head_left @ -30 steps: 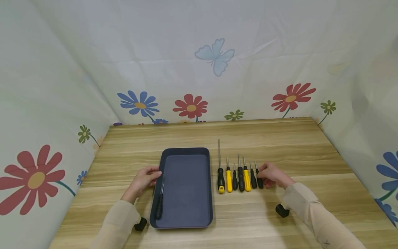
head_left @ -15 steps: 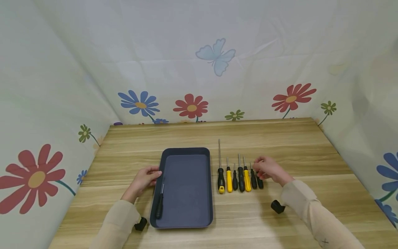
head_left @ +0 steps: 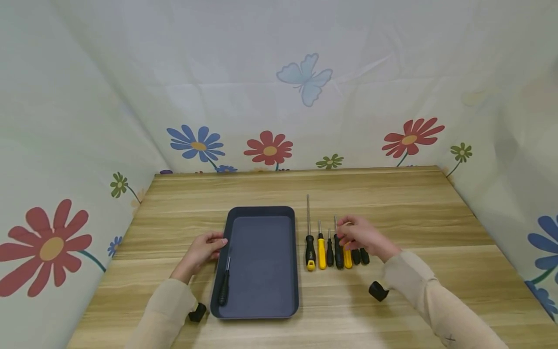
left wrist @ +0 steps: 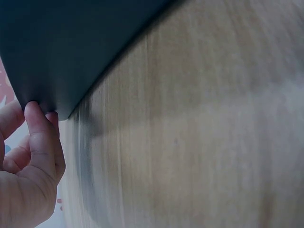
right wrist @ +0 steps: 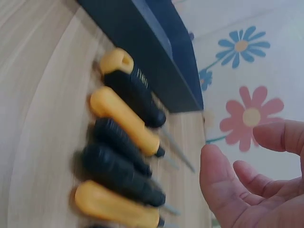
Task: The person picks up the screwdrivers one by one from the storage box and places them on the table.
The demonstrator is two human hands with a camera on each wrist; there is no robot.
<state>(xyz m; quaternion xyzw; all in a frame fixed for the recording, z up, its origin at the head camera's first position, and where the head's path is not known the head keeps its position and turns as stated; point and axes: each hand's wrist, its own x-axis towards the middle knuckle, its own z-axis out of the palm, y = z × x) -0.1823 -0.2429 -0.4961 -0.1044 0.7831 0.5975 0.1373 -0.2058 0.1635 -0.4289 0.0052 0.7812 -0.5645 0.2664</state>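
Observation:
My left hand [head_left: 204,252] pinches the left rim of a dark blue-grey tray [head_left: 253,212], thumb over the edge and fingers against the outer wall [left wrist: 61,52]. Inside the tray, along its left side, lies a screwdriver [head_left: 224,286] with a black handle. To the tray's right, a row of several screwdrivers points away from me. Over the right part of that row hovers my right hand [head_left: 362,236], fingers parted and holding nothing. It is nearest a yellow-handled screwdriver [head_left: 348,261] and a thick black-handled screwdriver [head_left: 338,254], and hides several shafts.
At the row's left end lies a long screwdriver [head_left: 310,252] with a black and yellow handle, beside another yellow-handled one [head_left: 321,254]. Everything rests on a wood-grain table [head_left: 392,194]. A flower-printed curtain [head_left: 244,97] encloses its back and sides.
My right hand has moved left along the row, from the rightmost black screwdriver toward the middle ones, leaving the screwdrivers in place. The left hand and tray stay put.

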